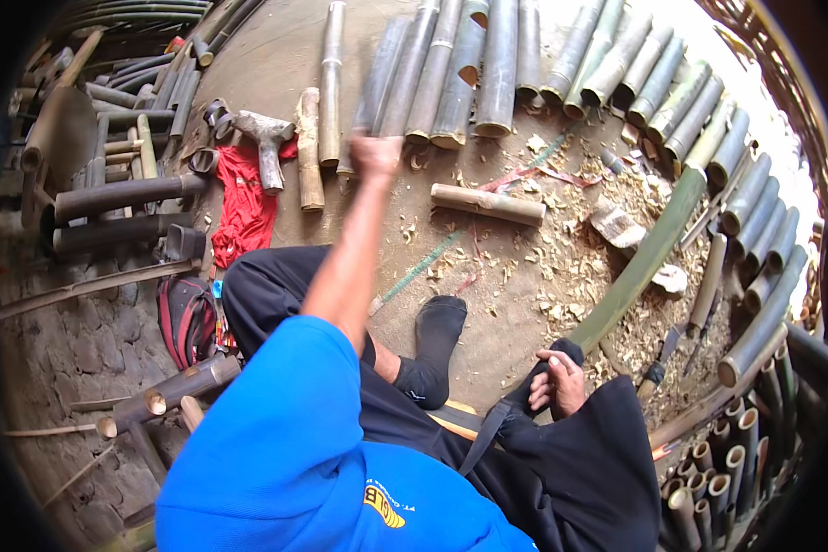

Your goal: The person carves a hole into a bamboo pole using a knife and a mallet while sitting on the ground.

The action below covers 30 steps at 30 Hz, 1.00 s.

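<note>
My left arm reaches forward, and my left hand [375, 156] is closed around the near end of a dark bamboo tube [385, 78]; tube and hand are smeared by motion. That tube is at the left end of a row of bamboo tubes [499, 74]. Down by my right shin, my right hand [558, 382] rests with fingers loosely curled and apart, nothing visible in it. Just beyond it, a long green bamboo piece [639, 262] runs from my dark-covered foot [570, 350] to the far right. A short bamboo section [488, 204] lies on the floor ahead.
Pale shavings [561, 267] cover the floor at right, near a knife [669, 345]. A wooden mallet [265, 147] and red cloth [244, 207] lie at left, beside a red-black bag [187, 322]. More bamboo tubes [750, 345] line the right side; stacked bamboo [129, 198] fills the left.
</note>
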### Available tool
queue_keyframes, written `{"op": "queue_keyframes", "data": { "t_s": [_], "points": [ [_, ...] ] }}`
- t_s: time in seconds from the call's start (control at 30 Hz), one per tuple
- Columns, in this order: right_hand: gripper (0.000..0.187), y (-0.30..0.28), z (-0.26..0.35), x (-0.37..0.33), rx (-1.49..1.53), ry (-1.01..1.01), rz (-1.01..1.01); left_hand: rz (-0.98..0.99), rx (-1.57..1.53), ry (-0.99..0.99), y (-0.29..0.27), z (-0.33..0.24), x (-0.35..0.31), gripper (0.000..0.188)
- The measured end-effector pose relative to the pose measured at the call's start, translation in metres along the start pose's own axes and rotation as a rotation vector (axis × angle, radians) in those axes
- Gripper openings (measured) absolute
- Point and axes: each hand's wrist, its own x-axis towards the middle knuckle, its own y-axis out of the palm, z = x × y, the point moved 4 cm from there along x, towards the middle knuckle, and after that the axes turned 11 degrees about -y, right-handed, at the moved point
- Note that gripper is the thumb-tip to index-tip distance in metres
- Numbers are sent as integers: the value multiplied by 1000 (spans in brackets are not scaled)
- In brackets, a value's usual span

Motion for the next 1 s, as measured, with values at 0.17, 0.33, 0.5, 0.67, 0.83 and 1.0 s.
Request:
{"op": "queue_keyframes", "data": {
  "t_s": [0.17, 0.33, 0.5, 0.67, 0.83, 1.0],
  "points": [
    [37, 3, 5, 3, -33, 44, 7, -230, 609, -276, -118, 118, 127, 62],
    [38, -4, 20, 2, -128, 91, -30, -187, 610, -202, -93, 139, 106, 77],
    [35, 20, 35, 24, -308, 25, 45, -94, 530, -240, -123, 125, 106, 81],
    [34, 59, 78, 56, -528, -201, 204, 156, -419, -200, -141, 80, 39, 40],
    [68, 161, 116, 89, -294, -386, 425, 651, -561, -190, -137, 8, -130, 40],
    [66, 145, 126, 85, 391, -451, 311, 953, -313, -112, -72, -31, -249, 28]
  ]
}}
